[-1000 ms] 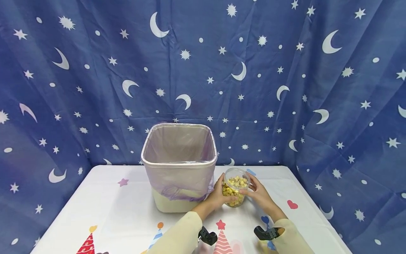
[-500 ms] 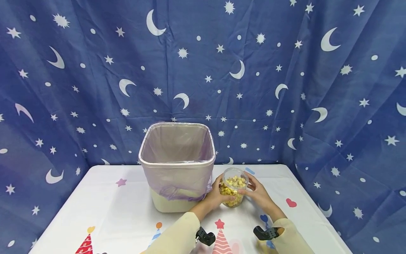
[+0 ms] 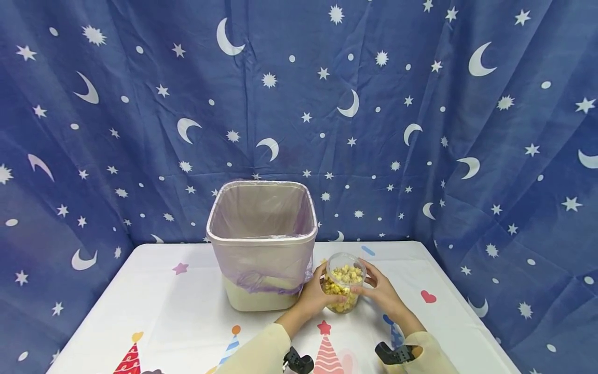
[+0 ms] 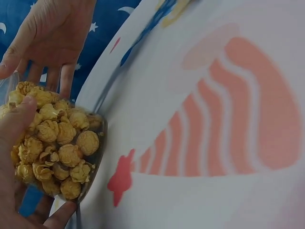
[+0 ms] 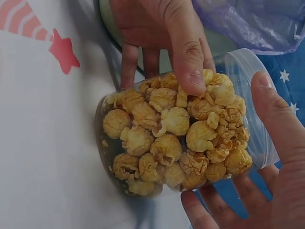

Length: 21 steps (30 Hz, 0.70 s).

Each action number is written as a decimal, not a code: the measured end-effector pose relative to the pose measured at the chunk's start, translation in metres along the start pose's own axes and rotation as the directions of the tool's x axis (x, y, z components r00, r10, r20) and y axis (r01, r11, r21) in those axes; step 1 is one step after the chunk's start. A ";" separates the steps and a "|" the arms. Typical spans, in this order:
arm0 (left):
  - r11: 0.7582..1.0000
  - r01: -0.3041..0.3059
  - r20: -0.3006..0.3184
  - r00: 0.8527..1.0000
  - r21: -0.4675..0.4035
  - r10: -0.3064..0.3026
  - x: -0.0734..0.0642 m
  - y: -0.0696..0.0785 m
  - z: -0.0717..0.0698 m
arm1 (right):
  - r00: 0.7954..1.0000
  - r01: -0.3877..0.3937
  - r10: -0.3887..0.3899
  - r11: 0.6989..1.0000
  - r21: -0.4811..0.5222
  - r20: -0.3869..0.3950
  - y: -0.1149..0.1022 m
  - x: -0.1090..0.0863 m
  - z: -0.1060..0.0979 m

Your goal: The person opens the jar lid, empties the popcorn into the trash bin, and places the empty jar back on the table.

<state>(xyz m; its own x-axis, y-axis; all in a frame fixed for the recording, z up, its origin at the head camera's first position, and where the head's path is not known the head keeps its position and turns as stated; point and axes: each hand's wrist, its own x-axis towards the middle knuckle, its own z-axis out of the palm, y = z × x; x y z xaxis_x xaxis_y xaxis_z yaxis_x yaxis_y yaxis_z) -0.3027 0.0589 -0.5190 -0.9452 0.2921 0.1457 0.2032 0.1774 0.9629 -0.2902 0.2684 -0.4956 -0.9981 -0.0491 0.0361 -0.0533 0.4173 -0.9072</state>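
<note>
A clear plastic jar of popcorn [image 3: 342, 298] stands just right of the bin, its round rim facing up without a lid. My left hand [image 3: 310, 298] holds its left side, the thumb lying across the front over the popcorn. On the other side, my right hand [image 3: 383, 291] grips the jar near the rim, thumb in front and fingers behind. Golden popcorn [image 5: 167, 138] fills the lower part, with bare clear wall above it in the right wrist view. The left wrist view shows the jar's base edge [image 4: 101, 148] close over the tablecloth.
A cream bin [image 3: 252, 301] with a translucent purple liner [image 3: 275, 265] folded over its rim stands left of the jar. Both are on a white table [image 3: 182, 306] with party prints. A blue star-and-moon curtain [image 3: 397, 104] hangs behind and at both sides.
The jar, held in both hands, has shifted slightly toward me in the head view. Both hands keep their hold. The bin stays in place.
</note>
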 end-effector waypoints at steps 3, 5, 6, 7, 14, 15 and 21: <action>0.999 -0.002 -0.024 1.000 0.050 0.004 -0.006 -0.002 0.000 | 1.000 0.001 -0.001 1.000 -0.005 0.003 -0.002 -0.007 0.003; 0.998 -0.004 -0.037 0.999 0.070 0.007 -0.010 -0.003 0.000 | 1.000 0.010 -0.010 1.000 -0.005 0.007 -0.004 -0.011 0.005; 0.998 -0.003 -0.040 0.999 0.069 0.006 -0.013 -0.003 0.000 | 1.000 0.015 -0.015 1.000 -0.005 0.011 -0.004 -0.013 0.006; 0.998 0.000 -0.044 0.999 0.066 0.003 -0.015 -0.003 0.000 | 1.000 0.016 -0.016 1.000 -0.003 0.012 -0.005 -0.015 0.007; 0.997 0.002 -0.083 0.997 0.075 0.005 -0.031 0.002 0.001 | 0.999 0.042 -0.042 0.999 0.011 0.015 -0.008 -0.030 0.010; 0.997 -0.003 -0.088 0.996 0.078 0.010 -0.033 0.002 0.001 | 0.999 0.050 -0.050 0.999 0.017 0.018 -0.008 -0.032 0.011; 0.996 -0.018 -0.093 0.995 0.082 0.026 -0.046 0.002 0.000 | 0.998 0.057 -0.059 0.996 0.064 0.029 -0.010 -0.044 0.016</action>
<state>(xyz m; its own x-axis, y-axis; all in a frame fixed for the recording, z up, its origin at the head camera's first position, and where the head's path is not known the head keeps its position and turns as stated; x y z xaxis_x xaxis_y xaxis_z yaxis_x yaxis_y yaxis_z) -0.2590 0.0458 -0.5234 -0.9593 0.2079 0.1913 0.2410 0.2488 0.9381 -0.2450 0.2518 -0.4951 -0.9920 -0.0994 0.0775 -0.1081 0.3545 -0.9288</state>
